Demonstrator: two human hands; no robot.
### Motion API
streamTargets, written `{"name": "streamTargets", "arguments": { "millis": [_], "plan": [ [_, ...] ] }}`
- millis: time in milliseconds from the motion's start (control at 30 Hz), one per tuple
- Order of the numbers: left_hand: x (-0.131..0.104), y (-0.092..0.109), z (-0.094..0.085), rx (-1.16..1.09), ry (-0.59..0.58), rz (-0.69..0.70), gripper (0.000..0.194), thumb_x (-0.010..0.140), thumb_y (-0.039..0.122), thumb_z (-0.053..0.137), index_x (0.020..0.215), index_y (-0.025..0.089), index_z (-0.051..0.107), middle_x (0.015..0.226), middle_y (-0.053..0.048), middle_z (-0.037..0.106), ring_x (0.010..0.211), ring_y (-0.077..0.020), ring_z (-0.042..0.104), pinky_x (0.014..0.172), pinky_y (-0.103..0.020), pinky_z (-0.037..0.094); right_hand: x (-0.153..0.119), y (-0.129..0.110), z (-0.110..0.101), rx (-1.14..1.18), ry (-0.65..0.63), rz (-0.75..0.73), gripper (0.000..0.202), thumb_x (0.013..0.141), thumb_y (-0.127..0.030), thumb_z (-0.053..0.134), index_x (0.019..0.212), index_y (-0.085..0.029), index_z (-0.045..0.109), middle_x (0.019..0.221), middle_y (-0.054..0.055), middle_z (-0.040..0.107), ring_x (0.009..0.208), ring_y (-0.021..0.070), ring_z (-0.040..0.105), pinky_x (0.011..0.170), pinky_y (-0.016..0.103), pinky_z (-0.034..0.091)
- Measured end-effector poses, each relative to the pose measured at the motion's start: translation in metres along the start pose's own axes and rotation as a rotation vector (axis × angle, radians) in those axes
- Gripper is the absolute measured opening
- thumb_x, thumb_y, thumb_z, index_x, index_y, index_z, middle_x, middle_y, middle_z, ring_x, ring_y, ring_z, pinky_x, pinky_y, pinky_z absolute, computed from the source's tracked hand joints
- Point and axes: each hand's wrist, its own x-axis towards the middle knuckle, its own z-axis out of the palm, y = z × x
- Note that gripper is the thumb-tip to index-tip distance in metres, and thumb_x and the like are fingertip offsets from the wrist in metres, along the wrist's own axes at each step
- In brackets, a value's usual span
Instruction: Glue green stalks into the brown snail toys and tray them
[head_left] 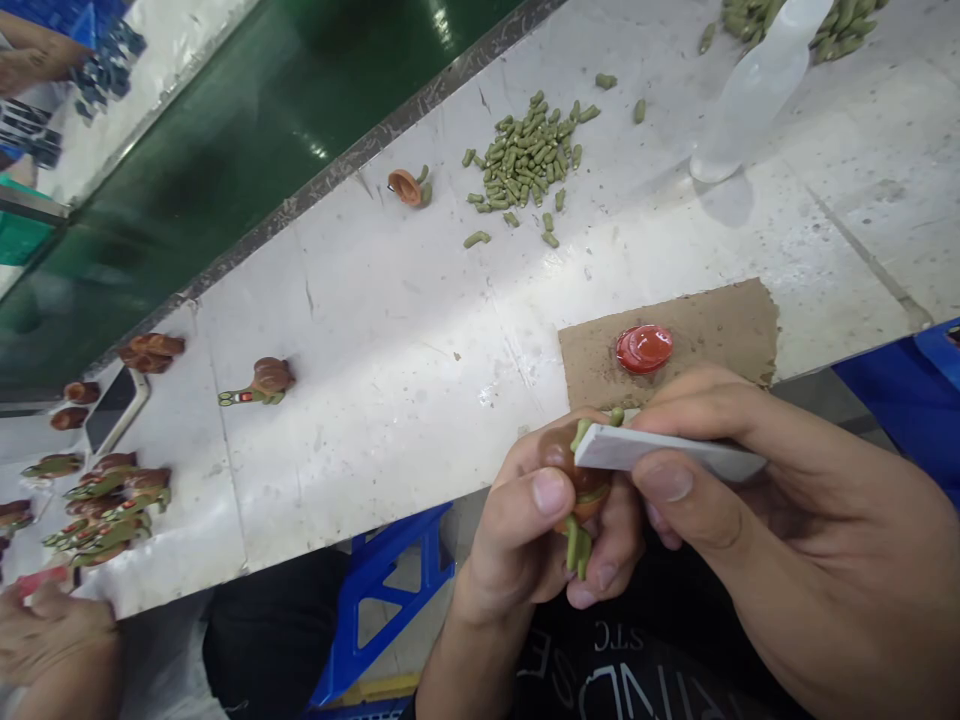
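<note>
A small brown and green turtle figure (581, 480) is held between the thumb and fingers of my left hand (540, 520). My right hand (735, 490) pinches a flat whitish strip (637, 450), whose end lies at the figure's upper side. Just beyond my hands is a piece of brown cardboard (720, 330) bearing a glossy red blob (645, 348). Farther up the table lies a loose heap of small green pieces (529, 155). To its left sits a brown shell part (406, 187) with green bits beside it.
A translucent bottle (757, 90) stands at the upper right by another green pile (851, 25). One finished-looking turtle (271, 378) lies left on the table; several more (112, 505) cluster near a phone (116, 410). Another person's hand (56, 640) is at lower left. A green belt (247, 130) runs behind.
</note>
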Motion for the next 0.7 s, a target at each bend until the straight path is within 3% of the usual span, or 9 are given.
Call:
{"name": "streamTargets", "arguments": {
  "millis": [100,200,267,367,533,700],
  "plan": [
    [-0.001,0.002,0.000,0.061,0.028,-0.028,0.038,0.115,0.058,0.067,0.105,0.022,0.072,0.060,0.008,0.052,0.033,-0.0035,0.031,0.036,-0.015,0.032,-0.002,0.002,0.001,-0.082,0.022,-0.015,0.022,0.118,-0.037,0.077,0.099,-0.034,0.087,0.095,0.000,0.084,0.089,0.0242,0.086,0.069,0.033,0.070],
    [-0.005,0.003,-0.003,0.169,0.066,-0.007,0.038,0.115,0.059,0.068,0.108,0.022,0.074,0.061,0.007,0.054,0.036,-0.0049,0.036,0.035,-0.017,0.027,-0.001,0.000,-0.001,-0.079,-0.006,-0.023,0.023,0.118,-0.032,0.076,0.096,-0.033,0.084,0.088,-0.001,0.080,0.077,0.0217,0.081,0.063,0.032,0.067],
    [-0.009,0.005,-0.006,0.243,0.099,-0.011,0.034,0.115,0.057,0.070,0.112,0.023,0.073,0.066,0.005,0.058,0.042,-0.0061,0.041,0.039,-0.018,0.030,-0.001,-0.002,-0.003,-0.087,-0.004,-0.030,0.022,0.117,-0.031,0.077,0.096,-0.033,0.084,0.083,-0.002,0.077,0.071,0.0200,0.076,0.061,0.032,0.066],
    [-0.014,0.007,-0.005,0.333,0.162,-0.002,0.030,0.117,0.053,0.070,0.115,0.023,0.073,0.073,0.003,0.062,0.051,-0.0081,0.044,0.046,-0.021,0.036,-0.003,-0.004,-0.006,-0.170,0.038,-0.024,0.018,0.116,-0.034,0.079,0.098,-0.034,0.085,0.089,-0.002,0.079,0.076,0.0201,0.076,0.071,0.034,0.069],
    [-0.013,0.012,0.011,0.598,0.358,0.043,0.029,0.113,0.050,0.080,0.104,0.024,0.071,0.077,0.003,0.054,0.063,-0.0120,0.044,0.053,-0.027,0.034,-0.008,0.002,-0.009,-0.285,0.048,-0.071,0.018,0.119,-0.045,0.076,0.107,-0.036,0.085,0.097,-0.002,0.082,0.082,0.0211,0.077,0.074,0.037,0.068],
    [-0.007,0.012,0.024,0.735,0.452,0.089,0.031,0.110,0.050,0.087,0.101,0.024,0.073,0.086,0.001,0.061,0.073,-0.0145,0.052,0.068,-0.031,0.049,-0.007,0.000,-0.010,-0.343,0.059,-0.112,0.019,0.120,-0.047,0.074,0.111,-0.036,0.085,0.103,0.000,0.085,0.087,0.0239,0.080,0.070,0.041,0.064]
  ]
}}
